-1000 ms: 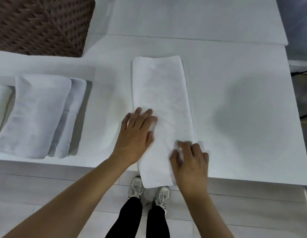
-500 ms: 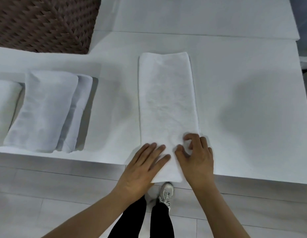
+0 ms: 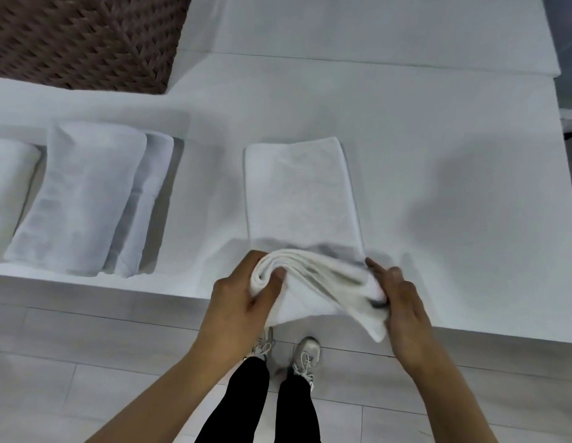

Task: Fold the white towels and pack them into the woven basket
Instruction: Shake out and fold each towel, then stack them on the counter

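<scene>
A long white towel (image 3: 299,193) lies lengthwise on the white table (image 3: 438,123). Its near end is lifted off the surface and curls upward. My left hand (image 3: 243,298) grips that end at its left corner, thumb over the layered edge. My right hand (image 3: 396,298) holds the right corner of the same end. Folded white towels (image 3: 76,196) lie side by side at the left of the table. The dark brown woven basket (image 3: 83,39) stands at the far left corner; its inside is out of view.
The table's near edge runs just below my hands, with grey floor tiles, my legs and shoes (image 3: 305,353) beneath it. A seam (image 3: 374,63) crosses the far part of the table. The right half of the tabletop is bare white surface.
Both hands went from lying flat on the towel's near end to gripping its two corners and lifting that end up. The towel's flat part now looks shorter.
</scene>
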The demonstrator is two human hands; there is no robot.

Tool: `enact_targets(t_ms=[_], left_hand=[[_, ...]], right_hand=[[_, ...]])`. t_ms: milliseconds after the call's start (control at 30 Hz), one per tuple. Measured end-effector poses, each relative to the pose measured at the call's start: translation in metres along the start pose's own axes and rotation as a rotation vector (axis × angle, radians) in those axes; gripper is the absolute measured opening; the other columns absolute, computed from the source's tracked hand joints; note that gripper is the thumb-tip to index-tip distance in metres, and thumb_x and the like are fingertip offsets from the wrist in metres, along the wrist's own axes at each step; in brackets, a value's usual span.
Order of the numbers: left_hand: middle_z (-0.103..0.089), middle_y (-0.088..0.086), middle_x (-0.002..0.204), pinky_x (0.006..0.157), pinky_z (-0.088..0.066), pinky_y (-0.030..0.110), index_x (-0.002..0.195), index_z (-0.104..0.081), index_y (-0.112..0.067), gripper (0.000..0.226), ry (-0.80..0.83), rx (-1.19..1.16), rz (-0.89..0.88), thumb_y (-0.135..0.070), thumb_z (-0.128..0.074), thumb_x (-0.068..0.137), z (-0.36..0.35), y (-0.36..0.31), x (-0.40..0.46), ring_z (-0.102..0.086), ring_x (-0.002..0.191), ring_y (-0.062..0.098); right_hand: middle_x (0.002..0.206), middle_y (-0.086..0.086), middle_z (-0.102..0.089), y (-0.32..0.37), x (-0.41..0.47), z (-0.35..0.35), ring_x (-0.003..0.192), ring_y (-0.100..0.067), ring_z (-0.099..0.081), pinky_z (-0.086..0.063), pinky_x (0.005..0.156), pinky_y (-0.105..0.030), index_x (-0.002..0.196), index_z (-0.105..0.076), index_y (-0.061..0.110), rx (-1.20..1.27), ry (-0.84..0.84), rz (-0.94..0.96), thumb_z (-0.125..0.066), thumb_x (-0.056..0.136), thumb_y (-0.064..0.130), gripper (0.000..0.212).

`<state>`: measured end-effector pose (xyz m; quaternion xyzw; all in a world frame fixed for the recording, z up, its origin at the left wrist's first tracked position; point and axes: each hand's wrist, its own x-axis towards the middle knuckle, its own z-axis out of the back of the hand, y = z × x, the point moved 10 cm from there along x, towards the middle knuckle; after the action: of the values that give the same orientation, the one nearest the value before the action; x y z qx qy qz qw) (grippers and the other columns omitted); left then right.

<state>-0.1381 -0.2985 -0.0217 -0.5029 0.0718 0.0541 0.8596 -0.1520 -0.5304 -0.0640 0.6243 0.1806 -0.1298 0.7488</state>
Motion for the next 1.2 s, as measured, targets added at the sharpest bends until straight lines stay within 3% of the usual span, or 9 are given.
enact_targets(t_ms=[67,200,367,433,500,633,700,867,1200], left_hand=[[-0.069,-0.016,0.090,0.068,-0.044,0.011,0.101,-0.064,-0.026,0.014,-0.022,-0.102,0.084,-0.037,-0.055,0.098,0.003,0.004,0.003,-0.066,0.085,0.004],[-0.068,-0.018,0.086,0.067,-0.042,0.009,0.094,-0.062,-0.030,0.011,-0.030,-0.081,0.138,-0.033,-0.054,0.101,0.013,0.005,0.017,-0.063,0.081,-0.001],[-0.055,0.002,0.066,0.061,-0.039,0.027,0.071,-0.055,-0.022,0.032,-0.114,-0.385,0.339,-0.040,-0.061,0.097,0.027,0.021,0.037,-0.052,0.064,0.016],[-0.053,0.002,0.067,0.065,-0.037,0.030,0.068,-0.053,-0.025,0.035,-0.114,-0.504,0.384,-0.046,-0.066,0.092,0.027,0.024,0.042,-0.051,0.067,0.019],[-0.069,-0.006,0.074,0.064,-0.047,0.026,0.092,-0.060,-0.032,0.011,-0.069,-0.450,0.358,-0.038,-0.068,0.093,0.024,0.022,0.045,-0.066,0.070,0.013],[-0.073,-0.006,0.095,0.067,-0.057,0.027,0.133,-0.041,-0.041,0.051,-0.055,-0.130,0.307,-0.021,-0.067,0.093,0.022,0.033,0.047,-0.070,0.080,0.009],[-0.068,-0.007,0.098,0.059,-0.050,0.014,0.139,-0.035,-0.044,0.057,-0.072,-0.021,0.290,-0.024,-0.065,0.096,0.021,0.040,0.051,-0.067,0.078,0.003],[-0.063,-0.009,0.099,0.067,-0.048,0.022,0.146,-0.031,-0.041,0.056,-0.082,0.112,0.254,-0.023,-0.059,0.100,0.012,0.040,0.056,-0.062,0.079,0.002],[-0.053,-0.010,0.086,0.072,-0.048,0.030,0.140,-0.033,-0.041,0.050,-0.201,0.104,0.252,-0.021,-0.055,0.101,0.015,0.044,0.033,-0.057,0.079,0.007]], right_hand=[[0.103,0.013,-0.066,-0.013,-0.010,0.007,0.105,-0.006,-0.059,-0.041,0.101,-0.021,0.095,-0.065,0.035,0.076,-0.021,-0.153,-0.038,0.073,0.097,0.071],[0.084,0.023,-0.073,0.026,-0.014,-0.009,0.084,0.005,-0.067,-0.044,0.071,-0.001,0.087,-0.068,0.034,0.087,0.086,-0.010,-0.058,0.091,0.045,0.015],[0.099,0.023,-0.077,0.042,0.007,-0.005,0.096,0.004,-0.071,-0.050,0.074,-0.008,0.107,-0.071,0.031,0.046,-0.027,0.075,-0.069,0.094,0.009,0.025],[0.102,0.023,-0.076,0.048,0.022,-0.004,0.097,0.004,-0.071,-0.051,0.076,-0.009,0.109,-0.070,0.031,0.080,-0.086,0.105,-0.067,0.096,0.012,0.024],[0.102,0.025,-0.075,0.057,0.038,-0.008,0.097,0.005,-0.070,-0.051,0.077,-0.008,0.110,-0.069,0.033,0.082,-0.113,0.145,-0.066,0.098,0.014,0.022],[0.089,0.033,-0.072,0.058,0.074,-0.009,0.084,0.012,-0.067,-0.046,0.069,-0.003,0.103,-0.068,0.036,-0.016,-0.206,0.158,-0.067,0.098,0.019,0.017],[0.080,0.028,-0.071,0.050,0.089,-0.008,0.075,0.011,-0.065,-0.044,0.063,-0.004,0.094,-0.066,0.032,-0.093,-0.237,0.130,-0.068,0.097,0.023,0.010],[0.074,0.014,-0.064,0.036,0.103,-0.009,0.066,0.011,-0.059,-0.039,0.055,-0.004,0.089,-0.062,0.020,-0.182,-0.306,0.074,-0.071,0.094,0.029,0.014],[0.085,0.016,-0.062,0.039,0.102,-0.019,0.077,0.006,-0.058,-0.040,0.064,-0.015,0.101,-0.058,0.027,-0.322,-0.290,0.097,-0.067,0.095,0.045,0.021]])
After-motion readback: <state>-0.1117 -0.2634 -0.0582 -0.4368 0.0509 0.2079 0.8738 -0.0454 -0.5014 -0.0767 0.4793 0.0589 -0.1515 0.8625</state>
